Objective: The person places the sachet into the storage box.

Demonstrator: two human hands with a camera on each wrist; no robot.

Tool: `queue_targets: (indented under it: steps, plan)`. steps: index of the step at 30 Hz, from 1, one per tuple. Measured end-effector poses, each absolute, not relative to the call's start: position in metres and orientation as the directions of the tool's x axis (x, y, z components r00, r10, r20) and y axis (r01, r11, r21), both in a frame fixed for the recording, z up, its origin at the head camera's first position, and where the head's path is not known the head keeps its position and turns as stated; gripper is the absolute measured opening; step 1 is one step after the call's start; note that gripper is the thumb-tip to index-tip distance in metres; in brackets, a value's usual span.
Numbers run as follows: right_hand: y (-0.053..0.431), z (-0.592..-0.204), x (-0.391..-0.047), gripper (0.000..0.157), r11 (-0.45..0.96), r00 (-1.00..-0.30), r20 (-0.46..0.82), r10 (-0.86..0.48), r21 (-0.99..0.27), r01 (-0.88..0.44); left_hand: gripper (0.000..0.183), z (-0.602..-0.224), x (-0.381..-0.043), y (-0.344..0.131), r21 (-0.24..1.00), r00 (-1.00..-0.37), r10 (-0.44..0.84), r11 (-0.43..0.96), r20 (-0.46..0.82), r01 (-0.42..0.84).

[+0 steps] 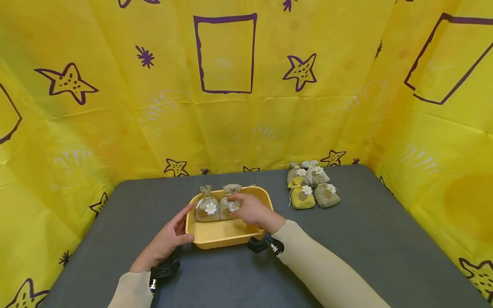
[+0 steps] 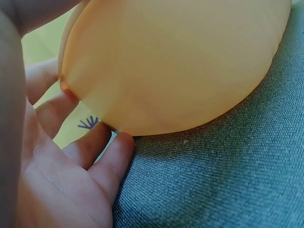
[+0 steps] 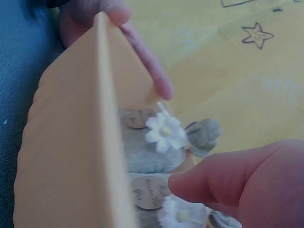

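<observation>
A yellow plastic tray [image 1: 221,233] rests on the dark table. Inside, against its far wall, two greyish cloth sachets stand side by side, each with a white flower and a round tag. My left hand [image 1: 169,236] holds the tray's left end, thumb at the front corner and fingers along the outer wall [image 2: 185,71]. Over the right-hand sachet [image 1: 225,207], my right hand [image 1: 252,210] has its thumb and index finger about the bag's upper part. In the right wrist view the thumb touches that sachet beside its tag [image 3: 149,192]; the other fingers are mostly hidden. The left-hand sachet [image 1: 203,206] stands untouched.
Right of the tray, near the table's back edge, several more sachets sit in a cluster, among them a yellow one [image 1: 302,200] and a brown one [image 1: 326,196]. Yellow cloth [image 1: 227,124] with purple drawings surrounds the grey table [image 1: 154,201] at the back and sides.
</observation>
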State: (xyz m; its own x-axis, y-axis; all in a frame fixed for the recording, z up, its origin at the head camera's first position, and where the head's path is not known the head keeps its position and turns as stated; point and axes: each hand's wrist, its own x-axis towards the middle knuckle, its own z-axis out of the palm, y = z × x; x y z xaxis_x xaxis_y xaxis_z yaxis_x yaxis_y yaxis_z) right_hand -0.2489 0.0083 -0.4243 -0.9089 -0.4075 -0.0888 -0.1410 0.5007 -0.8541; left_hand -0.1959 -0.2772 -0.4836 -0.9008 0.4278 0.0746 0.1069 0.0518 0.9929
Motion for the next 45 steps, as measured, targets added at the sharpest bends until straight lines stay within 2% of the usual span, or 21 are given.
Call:
queue_targets:
  steps: [4,11,16,20,28,38,45]
  plan:
    - [0.021,-0.418,-0.242,0.054,0.418,-0.905,-0.122,-0.407,-0.906,-0.066,0.085,-0.483,-0.196,-0.277,0.993,-0.901,0.428,0.058,0.071,0.106]
    - [0.059,-0.414,-0.229,0.051,0.151,-0.91,-0.002,-0.415,-0.986,-0.067,0.085,-0.483,-0.197,-0.277,0.993,-0.911,0.409,0.072,0.056,0.093]
    - [0.091,-0.413,-0.222,0.054,-0.059,-0.911,0.041,-0.41,-0.998,-0.019,0.085,-0.482,-0.197,-0.277,0.994,-0.914,0.403,0.074,0.04,0.076]
    - [0.119,-0.414,-0.218,0.054,-0.141,-0.919,0.077,-0.387,-0.99,-0.024,0.085,-0.483,-0.196,-0.277,0.994,-0.917,0.397,0.076,0.039,0.075]
    - [0.191,-0.434,-0.209,0.051,-0.111,-0.942,0.111,-0.316,-0.991,-0.079,0.085,-0.485,-0.197,-0.277,0.995,-0.913,0.404,0.067,0.045,0.078]
    - [0.272,-0.455,-0.189,0.047,-0.109,-0.964,0.074,-0.257,-0.993,-0.047,0.086,-0.485,-0.196,-0.278,0.995,-0.915,0.401,0.058,0.046,0.076]
    - [0.315,-0.463,-0.193,0.046,-0.108,-0.982,0.032,-0.187,-0.994,-0.012,0.086,-0.485,-0.197,-0.276,0.995,-0.912,0.407,0.051,0.054,0.082]
